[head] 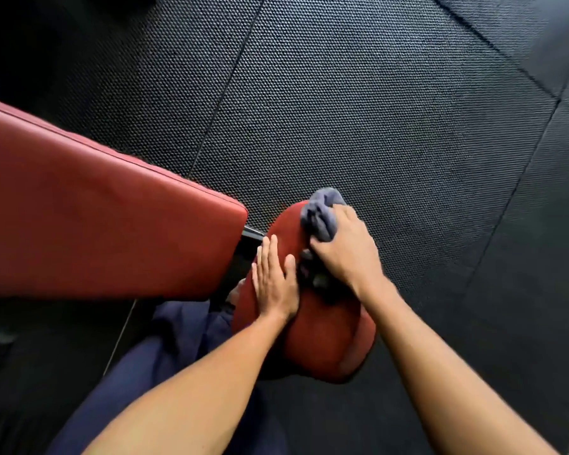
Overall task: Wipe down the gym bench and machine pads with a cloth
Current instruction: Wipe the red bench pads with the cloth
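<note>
One grey cloth [321, 215] on red pad [324, 336]

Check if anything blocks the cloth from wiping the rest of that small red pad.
Yes: the left hand lies flat on the left side of the small red pad, beside the right hand gripping the cloth.

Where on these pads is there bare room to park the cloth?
The large bench pad is bare across its top. The seat pad is free at its near end, below both hands. Its far half is crowded: left hand flat, right hand gripping the cloth.
</note>
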### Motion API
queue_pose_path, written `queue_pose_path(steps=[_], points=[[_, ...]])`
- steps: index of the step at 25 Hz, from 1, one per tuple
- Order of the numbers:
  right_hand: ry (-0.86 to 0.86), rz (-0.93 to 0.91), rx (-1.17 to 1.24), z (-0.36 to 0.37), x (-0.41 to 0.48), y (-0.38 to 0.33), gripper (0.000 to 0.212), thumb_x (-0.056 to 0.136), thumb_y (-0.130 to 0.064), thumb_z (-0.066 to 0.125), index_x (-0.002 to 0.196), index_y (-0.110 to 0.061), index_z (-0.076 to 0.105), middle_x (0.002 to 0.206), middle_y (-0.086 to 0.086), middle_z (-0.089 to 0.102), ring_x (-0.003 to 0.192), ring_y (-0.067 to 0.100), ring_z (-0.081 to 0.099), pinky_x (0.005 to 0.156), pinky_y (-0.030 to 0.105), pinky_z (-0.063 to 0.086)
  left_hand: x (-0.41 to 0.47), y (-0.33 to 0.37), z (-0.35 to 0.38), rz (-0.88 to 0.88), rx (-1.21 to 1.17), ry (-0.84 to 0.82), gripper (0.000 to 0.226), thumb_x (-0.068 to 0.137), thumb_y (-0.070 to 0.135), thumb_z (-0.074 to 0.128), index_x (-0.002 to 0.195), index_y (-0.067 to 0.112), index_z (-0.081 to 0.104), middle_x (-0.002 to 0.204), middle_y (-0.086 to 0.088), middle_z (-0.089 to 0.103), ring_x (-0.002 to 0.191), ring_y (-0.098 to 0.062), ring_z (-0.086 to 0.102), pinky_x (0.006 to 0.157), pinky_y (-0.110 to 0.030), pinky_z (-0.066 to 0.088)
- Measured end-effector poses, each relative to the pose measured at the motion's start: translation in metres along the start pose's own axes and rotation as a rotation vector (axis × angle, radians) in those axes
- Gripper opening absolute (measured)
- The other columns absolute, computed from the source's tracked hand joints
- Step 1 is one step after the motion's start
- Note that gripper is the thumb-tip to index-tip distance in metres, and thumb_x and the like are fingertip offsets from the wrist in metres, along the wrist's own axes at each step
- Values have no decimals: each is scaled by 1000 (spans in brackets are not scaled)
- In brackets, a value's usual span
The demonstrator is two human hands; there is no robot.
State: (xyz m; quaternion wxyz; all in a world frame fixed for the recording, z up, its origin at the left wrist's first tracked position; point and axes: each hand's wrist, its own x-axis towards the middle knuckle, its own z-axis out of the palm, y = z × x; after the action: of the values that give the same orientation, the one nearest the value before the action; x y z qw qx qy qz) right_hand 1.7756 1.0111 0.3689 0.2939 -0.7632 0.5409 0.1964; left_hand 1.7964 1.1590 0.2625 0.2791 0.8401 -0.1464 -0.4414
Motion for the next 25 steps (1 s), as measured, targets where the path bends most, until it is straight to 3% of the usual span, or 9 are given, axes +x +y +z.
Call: queue_pose_path(steps=[3, 7, 9, 12, 15, 20, 25], points=[[21, -11, 44, 2, -40, 18, 41, 84, -35, 70, 121, -22, 57, 125, -2, 56, 114, 25, 57, 94, 36, 44, 1, -2, 1, -10, -28, 15, 81, 89, 61, 14, 158, 21, 24, 167, 1, 18, 154, -14, 11, 123, -38, 4], [89, -28, 30, 19, 12, 5, 46, 81, -32, 66, 123, -14, 60, 129, 7, 54, 121, 30, 51, 107, 40, 39, 2, -1, 4, -7, -15, 37, 79, 90, 60, 14, 158, 21, 26, 166, 1, 20, 153, -16, 15, 123, -40, 8], [48, -75, -46, 29, 38, -4, 46, 80, -38, 60, 118, -12, 63, 124, 10, 57, 120, 34, 52, 107, 43, 39, 0, -1, 5, -6, -5, 49, 80, 89, 59, 12, 157, 21, 26, 166, 2, 20, 153, -16, 16, 124, -40, 9], [0, -117, -231, 27, 70, -21, 41, 88, -44, 61, 112, -11, 63, 120, 9, 59, 114, 37, 56, 96, 44, 45, 4, -1, 3, -17, -22, 28, 80, 89, 59, 14, 158, 21, 26, 166, 2, 19, 153, -14, 14, 123, -37, 7], [-93, -158, -247, 22, 76, -25, 50, 88, -48, 61, 121, -11, 60, 125, 8, 57, 119, 36, 53, 101, 44, 43, 5, -2, 5, -21, -72, 36, 70, 94, 51, 23, 157, 21, 28, 166, 1, 22, 153, -14, 15, 123, -39, 8], [-128, -298, -167, -7, 9, 13, 63, 90, -41, 66, 139, -5, 51, 143, 13, 49, 132, 36, 43, 114, 39, 29, 5, -2, 3, -27, -78, 33, 69, 93, 49, 27, 156, 19, 31, 165, -2, 25, 153, -16, 18, 124, -44, 11], [-233, -387, -89, -45, -77, 46, 48, 81, -38, 71, 124, -16, 64, 131, 3, 57, 119, 30, 52, 101, 36, 43, 0, 1, 1, -99, -48, 35, 53, 106, 41, 37, 156, 23, 32, 165, -2, 24, 153, -16, 18, 124, -47, 9]])
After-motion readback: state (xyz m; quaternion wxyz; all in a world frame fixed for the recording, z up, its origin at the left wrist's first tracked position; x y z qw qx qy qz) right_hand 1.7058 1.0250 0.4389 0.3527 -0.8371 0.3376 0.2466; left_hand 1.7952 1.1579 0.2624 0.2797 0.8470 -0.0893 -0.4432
